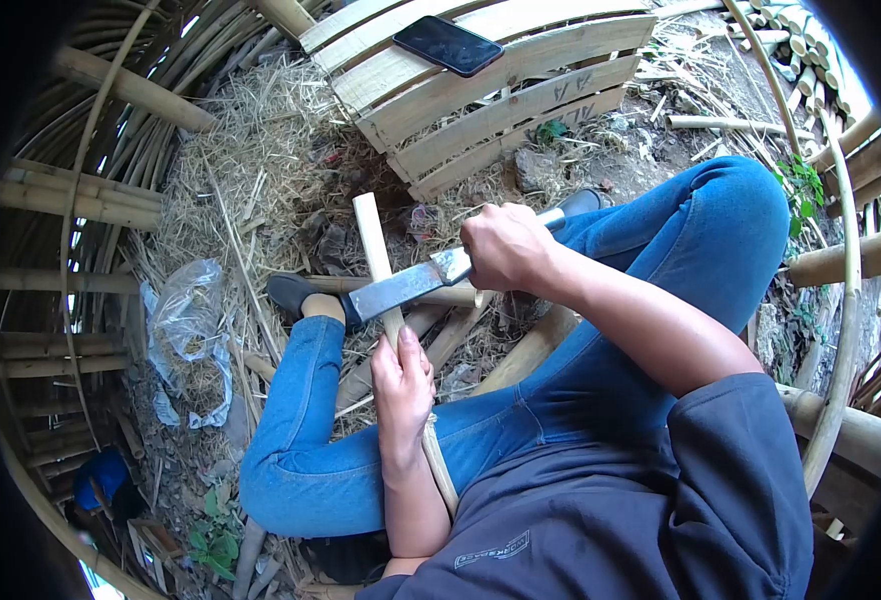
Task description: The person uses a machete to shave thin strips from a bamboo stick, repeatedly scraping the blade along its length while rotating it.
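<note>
My left hand [404, 395] is wrapped round the lower part of a pale bamboo strip [372, 238], which points up and away from me. Its tail end shows below my wrist, over my lap. A knife [397, 290] with a broad, straight metal blade lies across the strip just above my left fingers. Closed round its handle is my right hand [509, 247], palm down, and the handle's end pokes out past the knuckles. The blade overlaps the strip and hides a short stretch of it.
Bamboo poles [526, 350] lie on the ground between my legs. Ahead stands a slatted wooden crate [501, 85] with a phone [448, 46] on top. Shavings [261, 150] cover the ground. At left is a clear plastic bag [189, 310]; cut bamboo [806, 55] is piled far right.
</note>
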Demonstrator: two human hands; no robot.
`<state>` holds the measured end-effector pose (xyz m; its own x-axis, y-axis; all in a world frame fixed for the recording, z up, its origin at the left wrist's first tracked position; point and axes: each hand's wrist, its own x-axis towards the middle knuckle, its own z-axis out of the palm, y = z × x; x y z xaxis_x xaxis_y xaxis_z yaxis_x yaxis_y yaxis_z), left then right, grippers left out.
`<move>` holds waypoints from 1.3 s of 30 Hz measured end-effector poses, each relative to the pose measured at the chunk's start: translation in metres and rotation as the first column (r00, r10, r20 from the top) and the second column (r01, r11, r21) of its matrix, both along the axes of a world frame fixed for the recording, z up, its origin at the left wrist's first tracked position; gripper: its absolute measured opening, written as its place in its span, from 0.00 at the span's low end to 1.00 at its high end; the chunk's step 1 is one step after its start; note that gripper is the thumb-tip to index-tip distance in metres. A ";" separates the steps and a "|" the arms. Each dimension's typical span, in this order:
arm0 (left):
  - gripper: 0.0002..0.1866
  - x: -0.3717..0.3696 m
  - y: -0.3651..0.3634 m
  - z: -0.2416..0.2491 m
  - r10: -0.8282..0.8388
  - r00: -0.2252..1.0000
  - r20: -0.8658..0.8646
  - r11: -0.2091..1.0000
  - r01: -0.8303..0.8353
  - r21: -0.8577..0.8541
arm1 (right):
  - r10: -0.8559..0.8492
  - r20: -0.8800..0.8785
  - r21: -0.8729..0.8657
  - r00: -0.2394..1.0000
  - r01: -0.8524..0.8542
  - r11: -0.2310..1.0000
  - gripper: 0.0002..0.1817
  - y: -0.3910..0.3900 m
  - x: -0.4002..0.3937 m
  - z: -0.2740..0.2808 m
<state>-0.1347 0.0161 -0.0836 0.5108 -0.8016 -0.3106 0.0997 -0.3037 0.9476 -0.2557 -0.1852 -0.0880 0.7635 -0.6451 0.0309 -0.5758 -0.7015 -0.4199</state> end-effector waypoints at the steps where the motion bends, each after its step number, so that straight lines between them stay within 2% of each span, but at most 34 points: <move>1: 0.16 -0.001 0.000 0.002 -0.001 1.000 0.006 1.000 0.001 0.002 | -0.022 0.021 -0.005 1.000 0.023 1.000 0.09 -0.003 0.000 -0.001; 6: 0.18 -0.003 0.001 -0.001 -0.005 0.999 0.044 1.000 0.005 0.004 | -0.102 0.005 -0.018 0.995 0.102 0.995 0.10 -0.015 -0.003 0.008; 7: 0.18 -0.004 0.002 0.000 -0.004 0.995 0.099 1.000 0.002 0.019 | -0.107 0.031 -0.035 0.994 0.108 0.994 0.09 -0.018 -0.003 0.009; 15: 0.19 -0.005 0.004 -0.010 -0.046 0.974 0.224 0.999 0.044 0.015 | -0.213 0.171 -0.125 0.962 0.235 0.964 0.10 -0.028 -0.012 0.005; 16: 0.19 -0.004 0.004 -0.010 -0.049 0.972 0.231 0.999 0.048 0.010 | -0.216 0.149 -0.092 0.965 0.231 0.969 0.10 -0.029 -0.012 0.008; 18: 0.19 -0.006 0.003 -0.006 -0.043 0.982 0.184 0.999 0.041 0.011 | -0.222 0.106 -0.025 0.969 0.226 0.974 0.10 -0.031 -0.011 0.014; 21: 0.19 -0.010 0.003 0.001 -0.037 0.994 0.105 0.999 0.037 0.006 | -0.289 0.155 0.010 0.945 0.291 0.957 0.10 -0.036 -0.012 0.013; 25: 0.19 -0.004 0.001 -0.002 -0.016 0.993 0.118 1.000 0.013 0.027 | -0.224 0.234 0.009 0.946 0.229 0.973 0.12 -0.028 -0.011 0.012; 28: 0.18 -0.003 0.001 0.010 0.013 0.999 -0.036 1.000 -0.013 0.003 | -0.048 0.194 0.042 0.980 0.041 0.998 0.09 -0.012 -0.009 0.017; 32: 0.15 0.001 0.001 0.009 -0.010 0.997 -0.075 1.000 0.008 -0.028 | 0.080 0.071 -0.017 0.994 -0.079 0.997 0.07 0.003 -0.006 0.013; 35: 0.11 0.001 0.001 0.018 -0.034 0.982 -0.183 0.997 0.020 -0.080 | 0.091 0.036 -0.031 0.995 -0.090 0.995 0.08 0.005 -0.004 0.005; 39: 0.11 0.003 0.004 0.014 -0.093 0.979 -0.184 0.987 0.067 -0.144 | 0.060 0.059 -0.045 0.996 -0.057 0.997 0.08 0.010 -0.005 0.013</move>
